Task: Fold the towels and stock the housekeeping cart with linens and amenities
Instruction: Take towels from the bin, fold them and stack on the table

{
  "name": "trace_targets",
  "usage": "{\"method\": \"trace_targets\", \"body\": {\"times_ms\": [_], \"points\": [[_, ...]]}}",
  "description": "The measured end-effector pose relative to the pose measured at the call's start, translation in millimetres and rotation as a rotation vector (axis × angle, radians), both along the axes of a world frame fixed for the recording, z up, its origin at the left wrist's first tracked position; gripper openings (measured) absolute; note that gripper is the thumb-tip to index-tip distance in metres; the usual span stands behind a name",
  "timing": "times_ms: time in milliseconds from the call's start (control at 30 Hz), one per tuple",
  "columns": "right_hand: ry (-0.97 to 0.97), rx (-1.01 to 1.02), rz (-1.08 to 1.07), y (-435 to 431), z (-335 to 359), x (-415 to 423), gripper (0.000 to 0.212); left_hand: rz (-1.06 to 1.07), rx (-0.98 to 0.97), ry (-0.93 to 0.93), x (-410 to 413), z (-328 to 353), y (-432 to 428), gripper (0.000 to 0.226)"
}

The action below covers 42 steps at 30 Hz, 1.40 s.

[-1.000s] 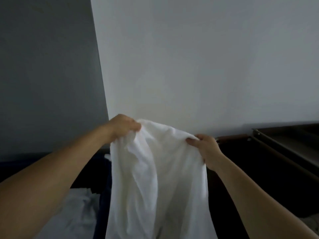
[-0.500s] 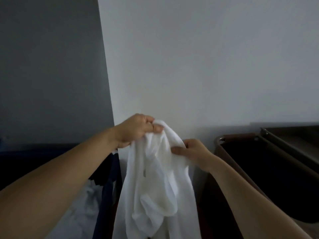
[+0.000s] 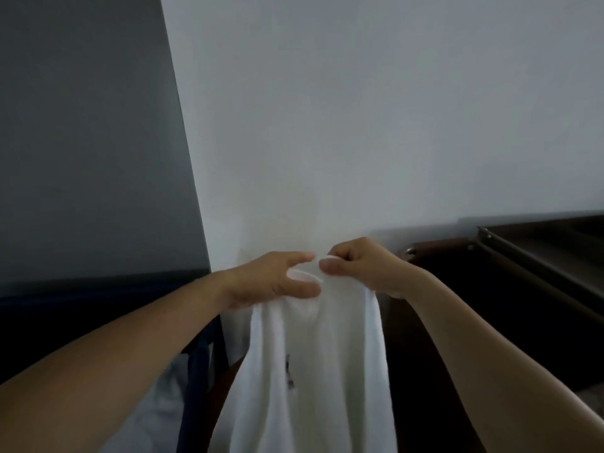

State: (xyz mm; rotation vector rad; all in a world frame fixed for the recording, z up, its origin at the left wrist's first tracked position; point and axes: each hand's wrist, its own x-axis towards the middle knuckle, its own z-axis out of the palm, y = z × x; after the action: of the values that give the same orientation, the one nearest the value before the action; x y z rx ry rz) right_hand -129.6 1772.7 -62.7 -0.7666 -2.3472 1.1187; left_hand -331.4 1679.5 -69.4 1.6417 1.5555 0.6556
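Note:
A white towel (image 3: 313,371) hangs down in front of me, held up at chest height by both hands. My left hand (image 3: 271,282) pinches its top edge between thumb and fingers. My right hand (image 3: 362,266) grips the same edge right beside it, fingers curled around the cloth. The two hands almost touch. The towel's lower part runs out of the frame at the bottom.
A white wall corner stands straight ahead. A dark blue linen bin (image 3: 199,371) with pale cloth (image 3: 157,416) inside is at lower left. The brown housekeeping cart (image 3: 510,253) with its dark bag is at right.
My hands have come together at the towel's top edge, from spread apart a second ago. The towel now hangs narrower and smoother.

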Motion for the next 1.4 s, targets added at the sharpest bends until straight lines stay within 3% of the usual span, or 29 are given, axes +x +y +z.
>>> {"method": "trace_targets", "body": {"times_ms": [67,133,233,367,433,533,600,667,733,767,833,967,1100,1267,1400], "points": [[0.021,-0.010,0.006,-4.1,-3.5,-4.3,0.025,-0.049,0.020,0.054,8.7,0.3,2.7,0.043],[0.091,-0.055,-0.039,-1.2,-7.2,-1.1,0.016,-0.043,0.037,0.000,7.1,4.0,3.7,0.029],[0.076,-0.109,-0.083,6.2,-16.1,14.5,0.019,-0.006,0.105,-0.195,-4.5,22.7,5.3,0.030],[0.103,-0.279,-0.105,14.5,-33.5,41.8,0.051,0.118,0.177,-0.503,-28.1,49.3,15.1,0.022],[0.084,-0.327,-0.146,19.0,-40.4,55.0,0.050,0.263,0.181,-0.537,-39.6,43.0,25.3,0.025],[-0.057,-0.309,-0.203,20.4,-53.2,68.8,0.021,0.479,0.144,-0.295,-49.0,12.0,32.9,0.038],[-0.018,-0.314,-0.241,17.9,-60.5,70.5,0.022,0.504,0.163,-0.015,-41.8,-11.4,31.6,0.033],[0.048,-0.290,-0.267,15.7,-57.7,63.2,0.028,0.363,0.160,0.240,-23.7,-26.6,27.9,0.026],[0.049,-0.213,-0.222,11.6,-46.5,51.1,0.027,0.152,0.130,0.302,-1.3,-29.9,25.4,0.048],[0.028,-0.171,-0.186,9.1,-39.9,44.9,0.024,0.075,0.106,0.237,9.0,-26.8,23.7,0.066],[-0.033,-0.112,-0.127,3.8,-27.9,35.5,0.024,-0.019,0.049,0.095,23.3,-18.7,20.8,0.076],[-0.088,-0.030,-0.065,-6.3,-13.3,31.0,0.015,-0.123,-0.050,-0.037,35.3,-14.4,15.2,0.037],[-0.098,0.003,-0.123,-3.6,-18.6,43.1,0.016,-0.027,0.079,-0.055,29.4,-9.6,13.3,0.025],[0.009,-0.193,-0.175,4.1,-42.6,75.5,0.019,0.144,0.085,-0.429,-10.9,12.8,15.9,0.031],[-0.021,-0.256,-0.257,12.6,-49.5,101.1,0.025,0.256,0.045,-0.508,-31.5,0.5,15.7,0.034]]}}
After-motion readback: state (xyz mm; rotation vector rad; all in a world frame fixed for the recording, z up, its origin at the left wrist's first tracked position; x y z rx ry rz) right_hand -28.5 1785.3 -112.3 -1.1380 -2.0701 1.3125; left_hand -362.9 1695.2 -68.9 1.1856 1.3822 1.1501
